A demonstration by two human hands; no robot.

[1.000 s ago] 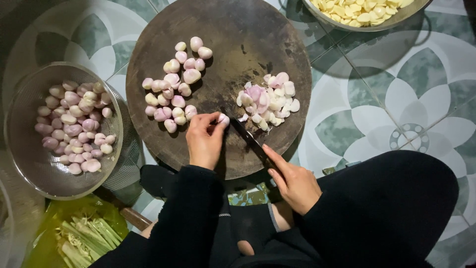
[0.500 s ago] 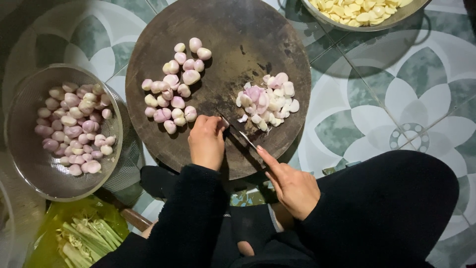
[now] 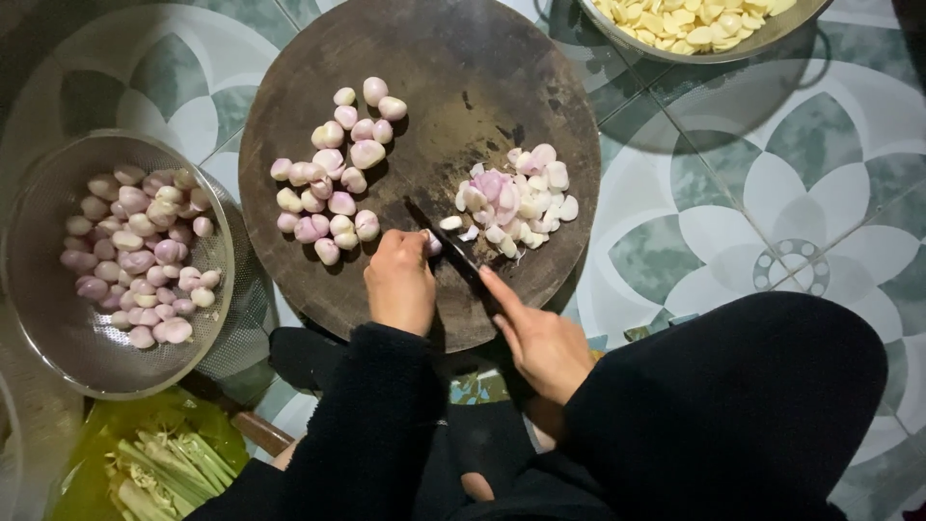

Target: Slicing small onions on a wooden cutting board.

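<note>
Head view, looking down: our left hand [image 3: 399, 282] curls its fingertips over a small shallot [image 3: 433, 245] that peeks out just beyond them, pinning it to the round wooden chopping board [image 3: 405, 164]. Just right of those fingers, our right hand [image 3: 536, 335] grasps a dark knife [image 3: 446, 241], index finger stretched along its back, the blade lying beside the shallot. Past the knife tip, up and to the right of our fingers, sits a pile of sliced shallots [image 3: 513, 200]; up and to the left of them lies a cluster of whole peeled shallots [image 3: 338, 174]. Farther left of our fingers, off the board, a metal colander [image 3: 58, 318] holds more peeled shallots. Far beyond our fingers, a bowl of pale garlic cloves [image 3: 690, 19] meets the frame's top edge. Near our left elbow, green stalks [image 3: 164, 468] rest in a yellow-green container.
</note>
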